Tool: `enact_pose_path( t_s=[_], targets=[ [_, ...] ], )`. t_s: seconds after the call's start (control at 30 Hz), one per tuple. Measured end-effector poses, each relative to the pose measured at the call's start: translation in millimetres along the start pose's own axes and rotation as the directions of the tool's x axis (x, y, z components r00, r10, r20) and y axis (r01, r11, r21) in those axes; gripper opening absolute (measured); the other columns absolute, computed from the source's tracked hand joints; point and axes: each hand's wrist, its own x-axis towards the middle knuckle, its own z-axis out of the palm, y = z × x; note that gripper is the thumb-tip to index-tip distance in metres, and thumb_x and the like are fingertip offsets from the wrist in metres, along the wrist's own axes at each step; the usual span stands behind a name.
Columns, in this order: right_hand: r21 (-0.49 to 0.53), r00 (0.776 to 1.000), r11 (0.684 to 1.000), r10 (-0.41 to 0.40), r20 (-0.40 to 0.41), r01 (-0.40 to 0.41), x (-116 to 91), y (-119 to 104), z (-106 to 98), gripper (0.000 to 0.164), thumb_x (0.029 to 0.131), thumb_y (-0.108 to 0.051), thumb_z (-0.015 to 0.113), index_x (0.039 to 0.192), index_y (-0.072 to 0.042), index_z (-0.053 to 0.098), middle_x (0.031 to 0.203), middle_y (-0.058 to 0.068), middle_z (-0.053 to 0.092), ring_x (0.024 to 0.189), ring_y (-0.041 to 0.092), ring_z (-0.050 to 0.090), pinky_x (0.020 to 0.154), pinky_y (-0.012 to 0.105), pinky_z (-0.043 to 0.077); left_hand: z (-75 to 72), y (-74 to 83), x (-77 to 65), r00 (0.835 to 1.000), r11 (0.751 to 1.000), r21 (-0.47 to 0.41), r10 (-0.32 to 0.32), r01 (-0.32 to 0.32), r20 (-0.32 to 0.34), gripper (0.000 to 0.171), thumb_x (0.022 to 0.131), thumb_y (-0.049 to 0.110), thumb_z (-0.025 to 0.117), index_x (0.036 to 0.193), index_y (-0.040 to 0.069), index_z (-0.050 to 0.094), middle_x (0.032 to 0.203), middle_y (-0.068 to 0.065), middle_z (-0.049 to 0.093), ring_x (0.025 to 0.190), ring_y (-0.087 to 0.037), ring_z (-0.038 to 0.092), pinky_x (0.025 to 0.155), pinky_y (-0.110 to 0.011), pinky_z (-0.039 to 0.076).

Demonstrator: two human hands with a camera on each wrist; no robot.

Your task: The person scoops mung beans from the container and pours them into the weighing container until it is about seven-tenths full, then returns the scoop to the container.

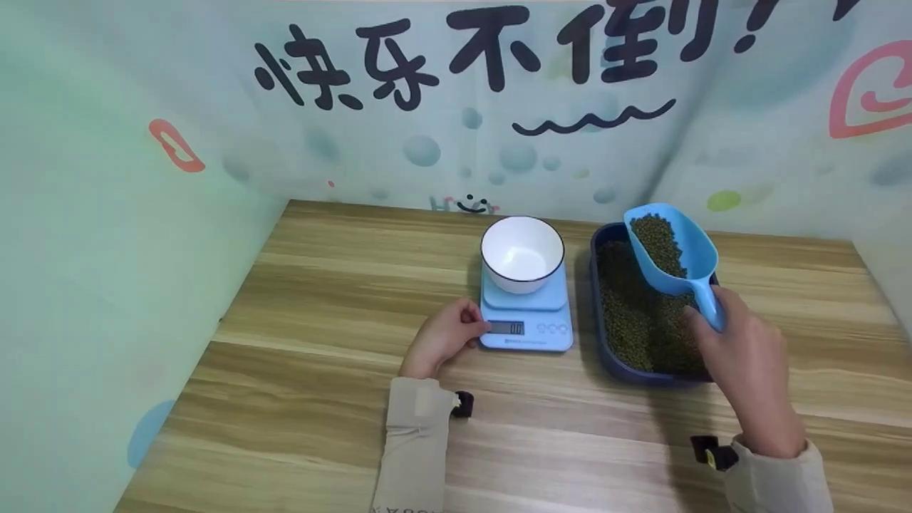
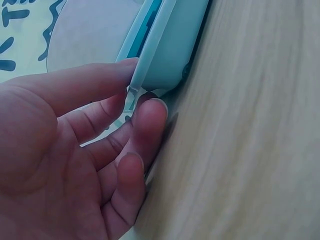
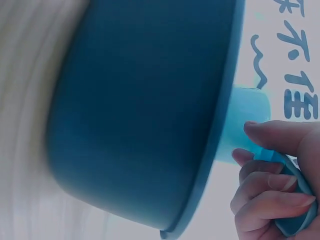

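Note:
My right hand (image 1: pixel 748 349) grips the handle of a light blue scoop (image 1: pixel 702 246), fingers wrapped round it in the right wrist view. Small brown-green pellets (image 1: pixel 657 242) lie in the scoop, which is over a dark blue tub (image 1: pixel 605 356) of the same pellets. At the lower left of a light blue kitchen scale (image 1: pixel 527 340), my left hand (image 1: pixel 445 335) pinches the edge, thumb on top and fingertips below. The scale's display (image 1: pixel 507 328) appears to read 0.0. A white bowl (image 1: pixel 522 249) with a dark rim stands on its platform, with no contents visible.
The wood-grain table (image 1: pixel 320 306) carries the scale and, just right of it, the tub. A printed cloth (image 1: pixel 399 157) with large black characters hangs behind the table's far edge and along its left side. Both sleeves (image 1: pixel 417 442) lie toward the near edge.

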Motion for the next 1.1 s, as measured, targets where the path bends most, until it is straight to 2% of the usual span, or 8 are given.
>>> enact_pose_path(
  t_s=[0.23, 0.4, 0.57, 0.7, 0.83, 0.93, 1.1],
  targets=[
    [0.011, 0.997, 0.999, 0.031, 0.074, -0.032, 1.3, -11.1, -11.1, 0.039, 0.087, -0.022, 0.054, 0.119, 0.001, 0.051, 0.065, 0.011, 0.051, 0.052, 0.024, 0.045, 0.046, 0.031, 0.031, -0.1, 0.4, -0.4, 1.000, 1.000, 0.002, -0.014, 0.014, -0.005, 0.012, 0.082, 0.013, 0.063, 0.084, 0.008, 0.052, 0.076, -0.003, 0.055, 0.066, -0.016, 0.056, 0.062, -0.029, 0.048],
    [0.033, 0.992, 0.998, 0.044, 0.122, -0.049, 3.0, -28.1, -22.6, 0.044, 0.085, -0.019, 0.049, 0.125, 0.000, 0.047, 0.062, 0.009, 0.048, 0.050, 0.022, 0.042, 0.045, 0.031, 0.031, 0.2, 0.6, -1.2, 1.000, 0.999, -0.017, -0.029, 0.029, -0.005, 0.012, 0.083, 0.014, 0.063, 0.084, 0.008, 0.053, 0.078, -0.004, 0.056, 0.068, -0.016, 0.056, 0.063, -0.029, 0.048],
    [0.076, 0.987, 0.994, 0.061, 0.148, -0.073, 5.5, -47.5, -31.2, 0.047, 0.086, -0.023, 0.048, 0.128, -0.003, 0.046, 0.063, 0.010, 0.047, 0.049, 0.020, 0.040, 0.044, 0.030, 0.032, -1.3, 1.5, -2.3, 0.999, 0.999, -0.034, -0.033, 0.033, -0.002, 0.012, 0.083, 0.014, 0.063, 0.085, 0.009, 0.053, 0.081, -0.004, 0.056, 0.070, -0.017, 0.056, 0.064, -0.029, 0.049],
    [0.117, 0.987, 0.991, 0.043, 0.157, -0.062, 8.8, -60.1, -32.1, 0.048, 0.087, -0.030, 0.051, 0.128, -0.006, 0.047, 0.073, 0.013, 0.052, 0.055, 0.022, 0.043, 0.048, 0.031, 0.033, -2.8, 1.9, -3.0, 0.999, 0.998, -0.033, -0.047, 0.046, -0.012, 0.013, 0.082, 0.015, 0.064, 0.085, 0.009, 0.053, 0.080, -0.004, 0.056, 0.069, -0.017, 0.056, 0.063, -0.029, 0.048],
    [0.150, 0.989, 0.988, 0.023, 0.144, -0.044, 11.5, -70.6, -31.6, 0.046, 0.087, -0.035, 0.052, 0.125, -0.009, 0.051, 0.072, 0.012, 0.053, 0.057, 0.022, 0.043, 0.049, 0.030, 0.034, -2.0, 2.5, -1.4, 0.999, 0.999, -0.019, -0.034, 0.033, -0.017, 0.013, 0.082, 0.017, 0.065, 0.083, 0.010, 0.054, 0.077, -0.002, 0.056, 0.067, -0.016, 0.056, 0.062, -0.028, 0.047],
    [0.173, 0.990, 0.984, 0.016, 0.142, -0.041, 13.8, -79.2, -30.2, 0.045, 0.087, -0.036, 0.052, 0.124, -0.010, 0.053, 0.066, 0.009, 0.050, 0.054, 0.020, 0.042, 0.047, 0.029, 0.034, -0.6, 2.5, -0.4, 0.999, 1.000, -0.004, -0.029, 0.029, -0.019, 0.013, 0.081, 0.018, 0.065, 0.082, 0.011, 0.054, 0.074, -0.002, 0.056, 0.065, -0.016, 0.056, 0.060, -0.027, 0.046],
    [0.216, 0.983, 0.974, 0.034, 0.179, -0.073, 20.2, -92.3, -25.3, 0.044, 0.087, -0.030, 0.050, 0.127, -0.011, 0.050, 0.068, 0.009, 0.049, 0.053, 0.018, 0.042, 0.046, 0.028, 0.035, 0.7, 2.7, -1.3, 0.998, 0.999, -0.003, -0.049, 0.049, -0.030, 0.013, 0.080, 0.016, 0.066, 0.082, 0.011, 0.054, 0.074, -0.002, 0.057, 0.065, -0.018, 0.056, 0.057, -0.027, 0.044]
  ],
)
